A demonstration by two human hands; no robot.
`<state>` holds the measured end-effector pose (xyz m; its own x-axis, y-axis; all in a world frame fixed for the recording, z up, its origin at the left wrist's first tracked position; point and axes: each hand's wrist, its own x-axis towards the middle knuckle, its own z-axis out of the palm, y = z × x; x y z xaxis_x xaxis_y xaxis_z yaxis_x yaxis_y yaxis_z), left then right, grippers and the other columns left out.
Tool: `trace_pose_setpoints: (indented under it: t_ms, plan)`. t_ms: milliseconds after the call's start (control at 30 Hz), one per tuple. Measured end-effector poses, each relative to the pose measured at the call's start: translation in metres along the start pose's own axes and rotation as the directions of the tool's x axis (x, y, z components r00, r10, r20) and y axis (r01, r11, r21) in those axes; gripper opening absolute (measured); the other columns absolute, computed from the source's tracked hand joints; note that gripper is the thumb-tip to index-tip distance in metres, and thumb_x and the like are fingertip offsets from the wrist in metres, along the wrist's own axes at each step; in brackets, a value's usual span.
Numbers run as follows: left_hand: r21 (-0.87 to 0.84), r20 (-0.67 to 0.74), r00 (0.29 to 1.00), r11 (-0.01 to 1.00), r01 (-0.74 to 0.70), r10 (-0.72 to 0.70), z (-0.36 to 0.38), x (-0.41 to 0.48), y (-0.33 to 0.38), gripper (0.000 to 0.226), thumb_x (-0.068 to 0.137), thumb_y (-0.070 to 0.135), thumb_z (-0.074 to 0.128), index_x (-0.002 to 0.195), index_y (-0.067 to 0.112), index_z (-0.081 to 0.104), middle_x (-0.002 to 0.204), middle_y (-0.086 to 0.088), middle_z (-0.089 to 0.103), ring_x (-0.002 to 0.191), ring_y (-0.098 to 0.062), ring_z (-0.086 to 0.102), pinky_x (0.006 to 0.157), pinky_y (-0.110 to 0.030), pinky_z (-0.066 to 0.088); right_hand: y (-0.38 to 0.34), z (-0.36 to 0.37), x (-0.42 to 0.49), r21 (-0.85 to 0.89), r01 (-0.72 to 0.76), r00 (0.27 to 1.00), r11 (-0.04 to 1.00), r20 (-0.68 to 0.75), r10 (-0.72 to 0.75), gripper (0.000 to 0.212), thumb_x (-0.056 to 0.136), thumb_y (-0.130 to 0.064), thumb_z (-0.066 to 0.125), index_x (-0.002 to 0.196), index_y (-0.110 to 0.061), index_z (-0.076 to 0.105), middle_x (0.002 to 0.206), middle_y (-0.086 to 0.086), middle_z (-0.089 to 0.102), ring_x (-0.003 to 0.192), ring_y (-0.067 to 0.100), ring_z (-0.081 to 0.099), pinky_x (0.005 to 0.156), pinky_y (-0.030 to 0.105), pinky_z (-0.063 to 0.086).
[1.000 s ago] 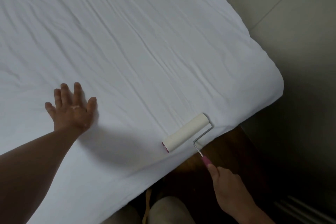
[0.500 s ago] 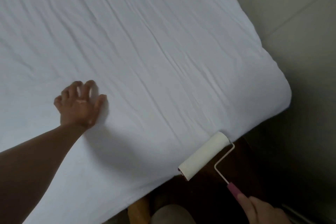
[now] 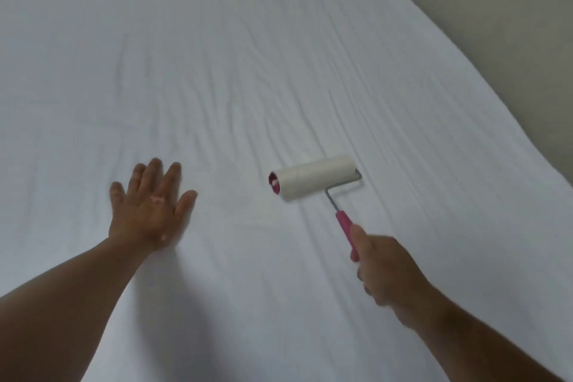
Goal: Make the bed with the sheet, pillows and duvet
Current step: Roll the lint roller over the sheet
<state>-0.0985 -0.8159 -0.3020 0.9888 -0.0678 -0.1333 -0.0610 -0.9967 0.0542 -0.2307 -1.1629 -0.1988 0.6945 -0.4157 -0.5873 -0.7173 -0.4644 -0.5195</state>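
A white sheet (image 3: 248,56) covers the bed and fills nearly the whole view, with long shallow creases running across it. My left hand (image 3: 152,208) lies flat on the sheet at the lower left, fingers straight and spread. My right hand (image 3: 384,276) grips the pink handle of a lint roller (image 3: 313,178). The roller's white drum rests on the sheet to the right of my left hand, with its pink core end facing left. No pillows or duvet are in view.
The bed's right edge (image 3: 496,96) runs diagonally from the top to the right side. Beyond it lies a beige floor (image 3: 511,9).
The roller has moved from the bed's near edge up onto the middle of the sheet. My view has shifted forward, so the bed frame and dark floor are gone. My left hand has flattened again.
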Motion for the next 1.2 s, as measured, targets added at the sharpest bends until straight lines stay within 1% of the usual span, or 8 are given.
trace_pose_setpoints:
  t_ms: [167,333,467,600,733,933,1033,1200]
  plan:
    - [-0.042,0.025,0.990,0.989,0.142,-0.141,0.000,0.068,-0.040,0.082,0.083,0.081,-0.006,0.155,0.042,-0.005,0.167,0.001,-0.006,0.153,-0.025,-0.007,0.118,-0.059,0.000,-0.120,0.016,0.111,-0.054,0.025,0.991,0.998,-0.128,-0.032,0.056,0.100,-0.054,0.036,0.097,-0.007,0.066,0.085,0.017,0.069,0.056,0.028,0.063,0.050,0.027,0.043]
    - [0.017,-0.045,0.987,0.988,0.153,-0.152,0.024,0.082,-0.044,0.077,0.087,0.079,-0.006,0.153,0.042,-0.018,0.167,0.001,-0.009,0.153,-0.026,-0.012,0.115,-0.060,-0.009,-0.229,0.019,0.174,-0.077,0.185,0.975,0.980,-0.111,-0.193,0.025,0.104,-0.021,0.031,0.094,-0.010,0.050,0.088,0.018,0.057,0.079,0.028,0.058,0.077,0.042,0.056]
    - [0.049,-0.059,0.986,0.986,0.161,-0.158,0.040,0.084,-0.045,0.075,0.091,0.074,-0.002,0.155,0.037,-0.015,0.166,-0.001,-0.009,0.153,-0.027,-0.011,0.116,-0.062,-0.007,-0.292,0.034,0.214,-0.056,0.125,0.979,0.991,-0.156,-0.133,0.026,0.099,-0.014,0.035,0.078,-0.009,0.049,0.071,0.013,0.056,0.063,0.027,0.056,0.057,0.030,0.045]
    - [0.068,-0.056,0.988,0.987,0.148,-0.144,0.044,0.087,-0.044,0.075,0.095,0.070,0.010,0.159,0.033,0.000,0.167,-0.004,0.004,0.154,-0.030,-0.001,0.116,-0.063,0.001,-0.327,0.050,0.245,-0.063,0.118,0.983,0.991,-0.132,-0.125,0.025,0.099,-0.009,0.038,0.077,-0.004,0.049,0.072,0.015,0.057,0.070,0.028,0.059,0.065,0.034,0.046]
    - [0.091,-0.056,0.989,0.986,0.142,-0.137,0.048,0.090,-0.046,0.074,0.095,0.069,0.009,0.159,0.032,-0.001,0.167,-0.004,0.003,0.154,-0.030,-0.003,0.116,-0.062,-0.002,-0.320,0.063,0.253,-0.196,0.070,0.997,0.978,-0.021,-0.076,0.024,0.098,-0.008,0.039,0.075,-0.008,0.047,0.065,0.013,0.053,0.055,0.023,0.050,0.055,0.027,0.040]
    - [0.079,-0.060,0.985,0.983,0.163,-0.159,0.050,0.091,-0.049,0.074,0.092,0.073,-0.001,0.155,0.038,-0.017,0.167,0.000,-0.009,0.153,-0.027,-0.013,0.116,-0.060,-0.008,-0.251,0.058,0.224,-0.407,0.194,0.980,0.893,0.040,-0.195,0.029,0.099,-0.008,0.031,0.105,-0.001,0.058,0.067,0.017,0.062,0.054,0.028,0.062,0.041,0.024,0.042]
    - [0.069,-0.054,0.984,0.982,0.173,-0.170,0.044,0.090,-0.049,0.074,0.090,0.076,-0.003,0.153,0.041,-0.020,0.167,0.001,-0.009,0.153,-0.026,-0.013,0.115,-0.060,-0.009,-0.210,0.055,0.201,-0.478,0.227,0.972,0.848,0.063,-0.225,0.039,0.097,-0.009,0.031,0.130,-0.008,0.051,0.087,0.018,0.064,0.066,0.030,0.066,0.038,0.028,0.046]
    - [0.048,-0.021,0.980,0.979,0.197,-0.196,0.036,0.084,-0.044,0.074,0.088,0.077,-0.008,0.151,0.043,-0.023,0.167,0.002,-0.012,0.152,-0.024,-0.014,0.115,-0.060,-0.008,-0.149,0.052,0.155,-0.546,0.264,0.963,0.795,0.101,-0.251,0.044,0.098,-0.014,0.035,0.141,-0.013,0.043,0.119,0.016,0.057,0.107,0.037,0.062,0.080,0.038,0.054]
